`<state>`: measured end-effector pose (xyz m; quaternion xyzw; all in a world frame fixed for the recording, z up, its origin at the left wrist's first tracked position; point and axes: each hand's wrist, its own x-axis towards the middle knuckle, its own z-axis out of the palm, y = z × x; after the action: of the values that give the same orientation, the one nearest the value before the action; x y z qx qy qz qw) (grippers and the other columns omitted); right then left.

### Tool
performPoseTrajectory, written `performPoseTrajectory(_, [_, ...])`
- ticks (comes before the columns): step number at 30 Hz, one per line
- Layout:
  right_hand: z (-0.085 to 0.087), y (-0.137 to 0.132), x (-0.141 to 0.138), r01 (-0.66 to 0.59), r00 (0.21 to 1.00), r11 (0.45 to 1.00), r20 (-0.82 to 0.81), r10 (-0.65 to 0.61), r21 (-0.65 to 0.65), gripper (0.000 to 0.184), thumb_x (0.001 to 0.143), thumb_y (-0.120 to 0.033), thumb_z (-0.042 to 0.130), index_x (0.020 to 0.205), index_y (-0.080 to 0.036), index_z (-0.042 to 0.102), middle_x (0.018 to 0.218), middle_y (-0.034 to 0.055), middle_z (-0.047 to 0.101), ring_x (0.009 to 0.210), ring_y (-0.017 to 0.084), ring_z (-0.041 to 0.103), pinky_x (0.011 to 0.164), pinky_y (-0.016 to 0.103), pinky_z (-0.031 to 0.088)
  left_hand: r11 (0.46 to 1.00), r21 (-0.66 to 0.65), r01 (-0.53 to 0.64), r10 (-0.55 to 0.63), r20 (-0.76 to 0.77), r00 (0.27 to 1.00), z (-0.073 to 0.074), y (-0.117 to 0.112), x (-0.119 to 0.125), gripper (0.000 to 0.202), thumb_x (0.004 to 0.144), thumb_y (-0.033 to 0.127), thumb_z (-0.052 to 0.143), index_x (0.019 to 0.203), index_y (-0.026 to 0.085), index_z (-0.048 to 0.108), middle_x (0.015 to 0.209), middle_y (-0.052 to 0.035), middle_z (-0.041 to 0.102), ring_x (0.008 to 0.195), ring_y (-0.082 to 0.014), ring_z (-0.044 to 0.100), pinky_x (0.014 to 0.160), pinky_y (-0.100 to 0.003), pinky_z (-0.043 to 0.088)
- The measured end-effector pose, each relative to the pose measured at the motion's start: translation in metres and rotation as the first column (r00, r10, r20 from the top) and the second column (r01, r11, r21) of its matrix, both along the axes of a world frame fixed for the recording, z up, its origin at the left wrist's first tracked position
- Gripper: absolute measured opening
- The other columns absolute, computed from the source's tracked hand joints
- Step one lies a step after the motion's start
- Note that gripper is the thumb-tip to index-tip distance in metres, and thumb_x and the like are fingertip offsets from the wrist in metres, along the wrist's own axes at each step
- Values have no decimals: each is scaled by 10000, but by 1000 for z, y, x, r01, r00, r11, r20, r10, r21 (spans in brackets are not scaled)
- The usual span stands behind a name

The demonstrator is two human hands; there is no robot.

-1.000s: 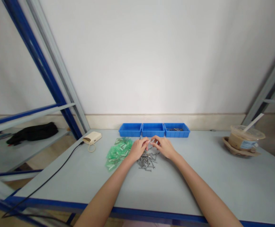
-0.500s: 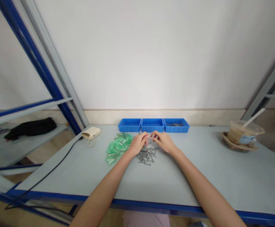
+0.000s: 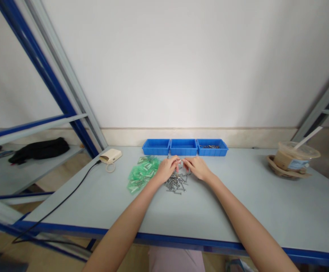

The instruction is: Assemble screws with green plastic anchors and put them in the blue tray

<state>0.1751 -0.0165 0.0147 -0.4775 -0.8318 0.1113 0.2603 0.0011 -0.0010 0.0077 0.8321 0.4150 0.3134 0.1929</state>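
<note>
A heap of small grey screws [image 3: 176, 183] lies on the pale table [image 3: 238, 204]. My left hand [image 3: 167, 169] and my right hand [image 3: 197, 167] meet just above the heap's far edge, fingertips almost touching. Both hands are pinched together on small metal screws held between them. A pile of green plastic bags [image 3: 142, 173] lies just left of my left hand. Three blue trays stand in a row behind my hands: the left tray [image 3: 155, 147], the middle tray [image 3: 183, 147] and the right tray [image 3: 212, 147], which holds some screws.
A cream device [image 3: 110, 155] with a black cable [image 3: 65, 202] sits at the left. A lidded iced drink with a straw [image 3: 294, 160] stands at the right. Blue and grey rack posts [image 3: 53, 83] rise on the left, with a black bundle [image 3: 39, 149] on a side shelf.
Both hands stay pinched over the screw heap with only small finger movements. The view has shifted slightly as my head moved.
</note>
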Motion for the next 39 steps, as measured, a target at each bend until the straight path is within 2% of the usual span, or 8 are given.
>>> performPoseTrajectory(7, [-3, 3, 2, 13, 996, 999, -94, -10, 33, 270, 890, -401, 391, 1002, -220, 556, 746, -12, 642, 604, 118, 533, 585, 203, 308, 1000, -3, 23, -23, 47, 999, -1, -1, -2, 316, 896, 330, 330, 696, 180, 524, 574, 28, 595, 554, -122, 541, 604, -212, 378])
performPoseTrajectory(13, [-1, 2, 1, 7, 997, 999, -78, -4, 47, 341, 919, -354, 332, 761, -199, 592, 648, -13, 616, 585, 111, 523, 572, 207, 289, 998, -37, 46, -44, 55, 998, -3, 1, -1, 284, 892, 327, 337, 749, 187, 538, 580, 32, 608, 537, -121, 543, 585, -211, 378])
performPoseTrajectory(20, [-3, 3, 0, 18, 995, 998, -103, -12, 64, 245, 866, -405, 441, 999, -230, 550, 757, -17, 642, 616, 118, 543, 576, 205, 310, 1000, -28, 11, -9, 53, 999, -3, 1, -1, 330, 895, 349, 327, 695, 181, 528, 562, 30, 603, 537, -119, 538, 585, -212, 381])
performPoseTrajectory(27, [-1, 5, 2, 109, 994, 988, -31, -106, 105, 341, 913, -380, 337, 783, -212, 604, 661, -8, 632, 606, 120, 545, 565, 213, 283, 997, -72, -41, 44, 51, 998, -4, 2, 0, 486, 912, 432, 228, 637, 173, 533, 545, 15, 606, 534, -127, 551, 598, -229, 391])
performPoseTrajectory(30, [0, 15, 17, 349, 937, 920, -42, -347, 177, 388, 911, -409, 311, 801, -209, 625, 709, 26, 642, 651, 140, 550, 571, 231, 277, 993, 36, -115, 116, -41, 992, -1, 5, -4, 439, 910, 420, 271, 660, 178, 538, 599, 9, 606, 613, -140, 561, 652, -241, 382])
performPoseTrajectory(33, [-4, 32, 45, 603, 794, 751, -114, -597, 269, 442, 911, -407, 282, 825, -176, 649, 761, 85, 634, 739, 179, 533, 640, 265, 301, 964, 198, -175, 203, -133, 970, -1, 8, -11, 307, 889, 389, 371, 743, 182, 545, 746, -8, 606, 741, -158, 548, 712, -259, 368])
performPoseTrajectory(36, [-13, 45, 70, 698, 702, 627, -162, -693, 346, 396, 900, -382, 322, 884, -185, 664, 1010, 123, 595, 953, 245, 465, 790, 363, 285, 943, 285, -173, 243, -236, 941, -4, 10, -17, 206, 858, 373, 453, 838, 190, 545, 886, -24, 579, 868, -182, 511, 773, -290, 349])
performPoseTrajectory(39, [-17, 45, 72, 694, 700, 608, -168, -694, 385, 326, 894, -359, 359, 1043, -229, 619, 1207, 113, 488, 1076, 270, 379, 866, 429, 225, 943, 292, -160, 249, -303, 920, -6, 11, -18, 178, 847, 361, 481, 863, 195, 542, 923, -23, 560, 912, -192, 488, 791, -307, 334])
